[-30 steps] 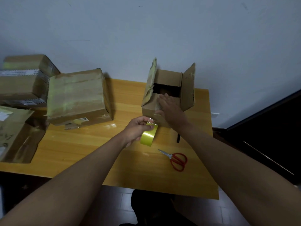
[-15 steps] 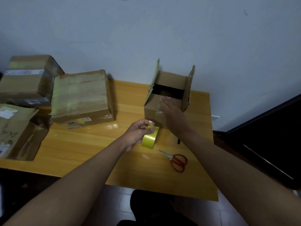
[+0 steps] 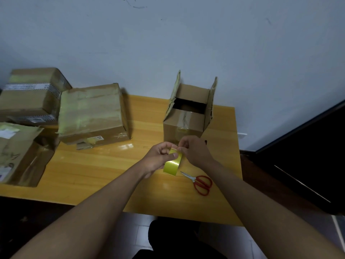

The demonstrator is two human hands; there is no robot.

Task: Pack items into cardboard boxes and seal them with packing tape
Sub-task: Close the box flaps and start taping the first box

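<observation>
A small cardboard box (image 3: pixel 183 126) stands at the back right of the wooden table (image 3: pixel 104 174), its near flap folded down and taped, its two side flaps upright, a dark gap open behind. Just in front of it my left hand (image 3: pixel 158 157) grips a yellow roll of packing tape (image 3: pixel 172 164). My right hand (image 3: pixel 194 149) pinches the roll's top edge, where the tape's loose end seems to be. Both hands hover above the table, near the box's front wall.
Red-handled scissors (image 3: pixel 200 183) lie on the table right of the roll. A larger taped box (image 3: pixel 91 113) sits at the back left, another sealed box (image 3: pixel 28 94) behind it, and an open box (image 3: pixel 20 156) at the left edge. The wall runs close behind.
My right hand has left the small box's folded flap and come back to the tape roll. The left hand and roll stayed in front of the box.
</observation>
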